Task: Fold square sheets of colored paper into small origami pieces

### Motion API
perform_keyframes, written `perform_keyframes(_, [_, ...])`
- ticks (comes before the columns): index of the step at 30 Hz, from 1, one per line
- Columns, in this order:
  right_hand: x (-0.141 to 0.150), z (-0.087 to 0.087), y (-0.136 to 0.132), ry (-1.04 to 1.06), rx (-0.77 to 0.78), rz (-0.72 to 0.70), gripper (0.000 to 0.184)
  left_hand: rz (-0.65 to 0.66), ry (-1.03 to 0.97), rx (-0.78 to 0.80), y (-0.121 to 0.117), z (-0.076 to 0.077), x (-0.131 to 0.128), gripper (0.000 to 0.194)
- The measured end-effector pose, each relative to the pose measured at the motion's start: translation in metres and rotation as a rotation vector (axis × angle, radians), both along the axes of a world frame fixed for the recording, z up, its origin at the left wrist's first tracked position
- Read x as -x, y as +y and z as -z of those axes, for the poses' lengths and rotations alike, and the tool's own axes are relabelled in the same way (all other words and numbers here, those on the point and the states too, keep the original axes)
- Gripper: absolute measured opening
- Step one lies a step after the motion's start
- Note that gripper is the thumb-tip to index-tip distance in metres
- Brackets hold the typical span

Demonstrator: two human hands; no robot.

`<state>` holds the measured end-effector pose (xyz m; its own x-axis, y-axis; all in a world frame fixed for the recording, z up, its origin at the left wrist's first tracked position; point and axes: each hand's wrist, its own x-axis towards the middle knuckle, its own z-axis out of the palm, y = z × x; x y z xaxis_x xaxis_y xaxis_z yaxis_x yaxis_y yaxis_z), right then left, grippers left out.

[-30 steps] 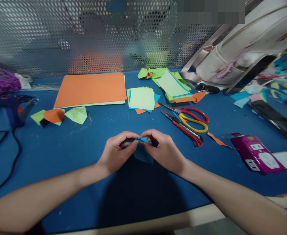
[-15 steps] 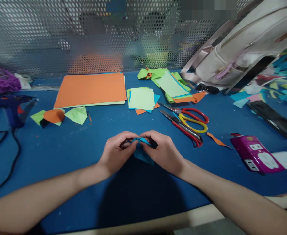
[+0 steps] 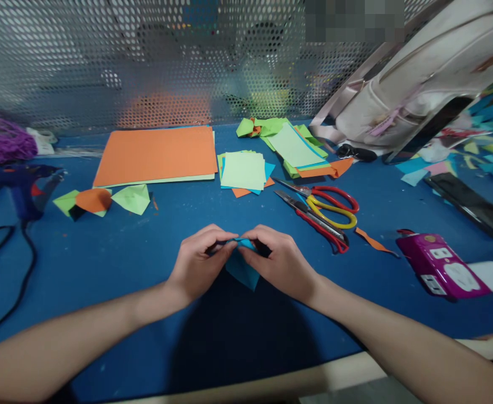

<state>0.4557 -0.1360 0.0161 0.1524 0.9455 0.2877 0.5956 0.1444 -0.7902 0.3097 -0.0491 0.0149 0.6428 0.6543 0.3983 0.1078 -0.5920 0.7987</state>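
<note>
A small sheet of blue paper (image 3: 243,271) is pinched between my two hands above the table's near half. My left hand (image 3: 199,259) grips its upper left edge with thumb and forefinger. On the other side, my right hand (image 3: 279,257) pinches the upper right edge, its fingertips close to those of the left. The top edge looks folded, and a corner of the paper hangs down below my thumbs. My other fingers are curled underneath and partly hidden. Beyond my hands lies a stack of square papers (image 3: 243,170), pale green on top.
Scissors (image 3: 332,210) and a red cutter knife (image 3: 313,220) lie right of my hands. Farther right are a purple power box (image 3: 446,264) and a phone (image 3: 473,205). Orange sheets (image 3: 157,156), folded paper pieces (image 3: 92,200) and a glue gun (image 3: 23,191) are on the left.
The blue paper's hanging corner has swung slightly down, showing more of its face below my thumbs. Both hands keep their pinch in nearly the same place.
</note>
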Motion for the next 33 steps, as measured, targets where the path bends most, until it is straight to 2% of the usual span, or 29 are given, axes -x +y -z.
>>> perform_keyframes(10, [-0.002,0.007,0.001,-0.036,-0.047,0.001,0.008,-0.002,0.027,0.099,-0.001,0.001,0.001,0.003])
perform_keyframes(23, [-0.004,0.011,0.003,-0.046,-0.059,-0.016,0.011,0.034,0.063,0.114,-0.001,0.002,0.002,0.008])
perform_keyframes(27, [-0.004,0.011,0.003,-0.033,-0.058,-0.015,0.012,0.039,0.083,0.073,-0.001,0.0,0.001,0.005])
perform_keyframes(33, [-0.003,0.011,0.002,-0.04,-0.065,-0.026,0.011,0.012,0.087,0.023,-0.001,-0.003,0.001,0.013])
